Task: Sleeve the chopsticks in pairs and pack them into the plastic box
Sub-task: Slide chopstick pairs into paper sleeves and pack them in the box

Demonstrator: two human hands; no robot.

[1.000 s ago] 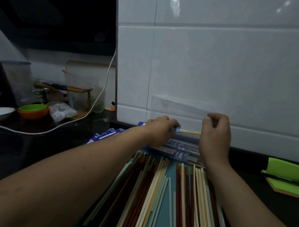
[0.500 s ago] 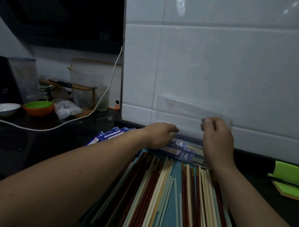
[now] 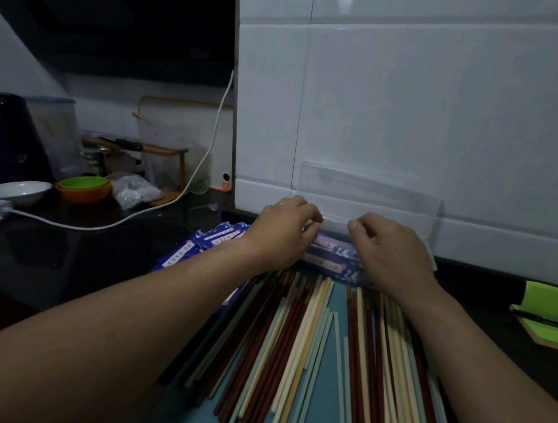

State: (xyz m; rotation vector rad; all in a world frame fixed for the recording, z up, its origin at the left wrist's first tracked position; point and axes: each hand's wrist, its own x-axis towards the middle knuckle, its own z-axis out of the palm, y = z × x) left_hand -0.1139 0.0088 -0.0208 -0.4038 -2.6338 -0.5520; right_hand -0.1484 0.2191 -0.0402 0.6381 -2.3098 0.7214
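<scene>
Both curled, grip unclear: left hand (image 3: 281, 235) and right hand (image 3: 396, 251) on sleeved chopsticks (image 3: 333, 257) in wall-side plastic box (image 3: 368, 189).

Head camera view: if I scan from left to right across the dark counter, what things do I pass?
In order: white bowl → orange bowl with a green bowl inside → crumpled plastic bag → stack of blue paper sleeves → left hand → right hand → green object at the right edge.
</scene>
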